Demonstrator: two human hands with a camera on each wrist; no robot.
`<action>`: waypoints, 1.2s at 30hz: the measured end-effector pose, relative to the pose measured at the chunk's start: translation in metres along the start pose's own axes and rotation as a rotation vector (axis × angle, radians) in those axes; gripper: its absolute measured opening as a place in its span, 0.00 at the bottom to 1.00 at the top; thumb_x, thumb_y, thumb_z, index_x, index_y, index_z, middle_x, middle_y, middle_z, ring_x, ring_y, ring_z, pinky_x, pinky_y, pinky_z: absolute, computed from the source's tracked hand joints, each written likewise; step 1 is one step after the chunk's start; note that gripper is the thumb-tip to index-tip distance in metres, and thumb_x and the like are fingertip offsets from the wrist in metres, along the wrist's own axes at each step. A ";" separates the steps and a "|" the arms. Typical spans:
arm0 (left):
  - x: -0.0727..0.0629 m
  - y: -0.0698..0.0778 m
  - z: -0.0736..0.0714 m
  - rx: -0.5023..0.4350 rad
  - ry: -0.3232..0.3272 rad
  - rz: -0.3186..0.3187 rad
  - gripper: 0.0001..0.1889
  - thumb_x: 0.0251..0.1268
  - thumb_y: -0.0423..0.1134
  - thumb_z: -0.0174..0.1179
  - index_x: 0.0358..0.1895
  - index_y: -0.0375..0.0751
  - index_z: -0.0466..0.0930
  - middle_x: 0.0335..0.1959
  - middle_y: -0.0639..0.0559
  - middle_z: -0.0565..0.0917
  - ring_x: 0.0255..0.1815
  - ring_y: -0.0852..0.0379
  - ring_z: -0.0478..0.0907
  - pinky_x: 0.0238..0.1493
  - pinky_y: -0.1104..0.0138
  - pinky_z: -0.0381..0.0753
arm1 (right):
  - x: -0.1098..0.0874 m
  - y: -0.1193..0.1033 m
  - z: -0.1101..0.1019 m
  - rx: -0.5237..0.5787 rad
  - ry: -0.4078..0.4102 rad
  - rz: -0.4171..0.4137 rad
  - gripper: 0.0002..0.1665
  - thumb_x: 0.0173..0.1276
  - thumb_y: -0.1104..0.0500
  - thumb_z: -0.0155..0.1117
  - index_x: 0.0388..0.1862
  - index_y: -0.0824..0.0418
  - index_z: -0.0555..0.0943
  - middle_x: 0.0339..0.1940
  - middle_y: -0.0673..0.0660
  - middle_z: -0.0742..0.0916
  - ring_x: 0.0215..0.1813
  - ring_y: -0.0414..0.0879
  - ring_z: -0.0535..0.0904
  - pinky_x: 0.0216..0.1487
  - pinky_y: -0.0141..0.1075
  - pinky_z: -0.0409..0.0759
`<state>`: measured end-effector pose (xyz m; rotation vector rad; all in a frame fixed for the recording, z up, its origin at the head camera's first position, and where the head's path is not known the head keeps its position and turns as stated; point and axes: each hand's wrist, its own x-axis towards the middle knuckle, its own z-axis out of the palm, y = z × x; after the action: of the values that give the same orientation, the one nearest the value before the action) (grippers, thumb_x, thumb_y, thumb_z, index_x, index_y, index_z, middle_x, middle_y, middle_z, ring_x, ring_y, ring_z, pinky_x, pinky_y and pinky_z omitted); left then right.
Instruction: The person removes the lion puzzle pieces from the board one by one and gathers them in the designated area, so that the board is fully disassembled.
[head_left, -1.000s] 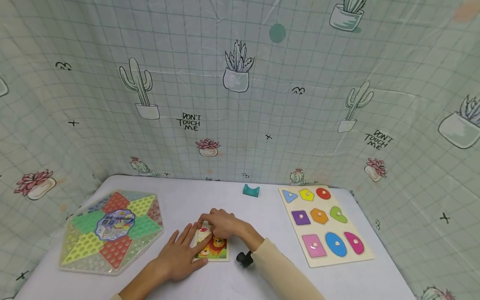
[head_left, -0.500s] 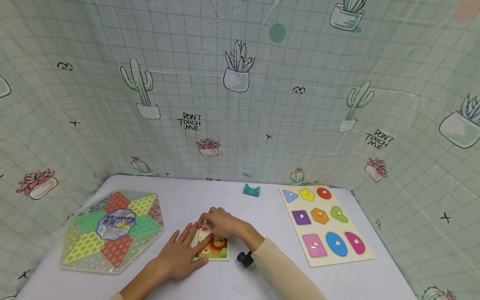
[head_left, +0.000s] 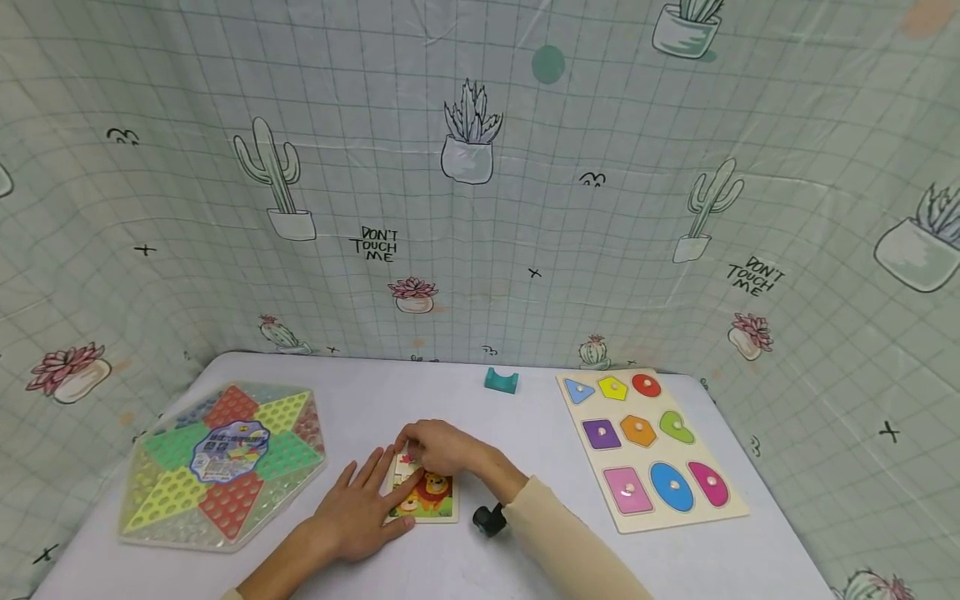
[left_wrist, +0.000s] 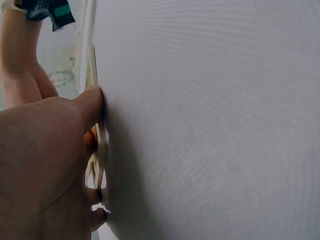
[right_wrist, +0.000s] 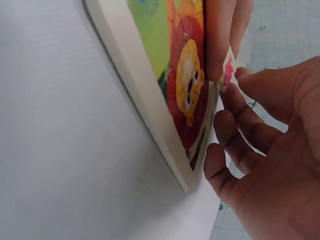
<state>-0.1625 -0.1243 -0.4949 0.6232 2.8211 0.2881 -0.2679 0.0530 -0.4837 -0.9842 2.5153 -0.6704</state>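
A small wooden jigsaw puzzle (head_left: 437,500) with a lion picture lies flat on the table between my two hands. My left hand (head_left: 352,515) is spread at its left side, the index finger stretched across the picture and the thumb near the lower edge. At the puzzle's far edge, my right hand (head_left: 444,450) pinches a pale puzzle piece (right_wrist: 229,69) with a pink mark between thumb and index finger. In the right wrist view its other fingers curl loosely beside the board. Left-hand fingers partly hide the picture; how the piece sits against the board cannot be told.
On the left lies a hexagonal Chinese checkers set (head_left: 225,462). A peg board (head_left: 652,454) with several coloured shapes lies on the right. A teal curved block (head_left: 502,381) is at the back. A small black device (head_left: 489,520) sits by the right sleeve.
My right hand's fingers have shifted slightly at the puzzle's far edge. The left hand stays where it was, and the head view has moved a little.
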 end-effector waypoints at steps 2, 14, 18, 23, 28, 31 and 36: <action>0.000 0.000 0.000 0.005 -0.001 -0.003 0.35 0.72 0.68 0.48 0.79 0.62 0.61 0.83 0.40 0.46 0.82 0.39 0.44 0.73 0.37 0.51 | 0.000 0.000 0.001 0.013 0.008 0.011 0.13 0.77 0.62 0.57 0.53 0.55 0.84 0.49 0.48 0.86 0.42 0.36 0.75 0.50 0.29 0.77; 0.000 0.000 0.000 0.009 -0.003 -0.001 0.35 0.72 0.68 0.48 0.78 0.61 0.62 0.82 0.39 0.49 0.82 0.39 0.44 0.73 0.37 0.51 | -0.002 -0.002 0.003 0.084 0.052 0.025 0.10 0.74 0.59 0.63 0.49 0.55 0.88 0.39 0.45 0.84 0.35 0.35 0.75 0.39 0.26 0.76; 0.000 0.000 0.000 0.004 -0.010 -0.002 0.35 0.72 0.68 0.48 0.78 0.61 0.62 0.82 0.37 0.50 0.82 0.39 0.44 0.73 0.36 0.51 | -0.003 -0.003 0.004 0.115 0.055 0.005 0.09 0.75 0.58 0.63 0.48 0.54 0.87 0.43 0.44 0.87 0.36 0.34 0.76 0.41 0.26 0.76; 0.001 -0.001 0.000 0.000 -0.013 0.003 0.35 0.72 0.68 0.47 0.78 0.61 0.62 0.82 0.37 0.49 0.82 0.39 0.43 0.73 0.36 0.50 | -0.007 -0.002 0.002 0.152 0.075 0.004 0.09 0.75 0.57 0.62 0.48 0.52 0.87 0.44 0.43 0.87 0.38 0.34 0.76 0.42 0.27 0.76; 0.001 -0.001 0.001 -0.008 -0.010 0.008 0.35 0.72 0.69 0.47 0.78 0.62 0.62 0.82 0.37 0.47 0.82 0.39 0.43 0.73 0.37 0.50 | -0.016 0.005 -0.008 0.223 0.137 0.014 0.09 0.75 0.57 0.62 0.49 0.52 0.87 0.42 0.43 0.87 0.37 0.35 0.78 0.40 0.29 0.78; 0.001 -0.001 0.001 -0.002 -0.007 -0.001 0.35 0.72 0.69 0.47 0.78 0.63 0.61 0.82 0.37 0.48 0.82 0.39 0.43 0.74 0.37 0.50 | -0.024 0.011 -0.016 0.266 0.160 0.015 0.10 0.75 0.56 0.63 0.49 0.52 0.88 0.41 0.42 0.87 0.37 0.36 0.81 0.38 0.29 0.80; 0.001 0.000 0.001 0.001 0.001 -0.012 0.36 0.71 0.69 0.47 0.79 0.65 0.59 0.82 0.38 0.48 0.82 0.40 0.44 0.74 0.38 0.50 | -0.039 0.024 -0.028 0.315 0.183 0.040 0.10 0.74 0.55 0.64 0.49 0.52 0.89 0.39 0.43 0.88 0.39 0.42 0.85 0.39 0.30 0.81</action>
<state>-0.1631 -0.1241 -0.4966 0.6067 2.8250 0.2849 -0.2671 0.1044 -0.4673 -0.7882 2.4674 -1.1482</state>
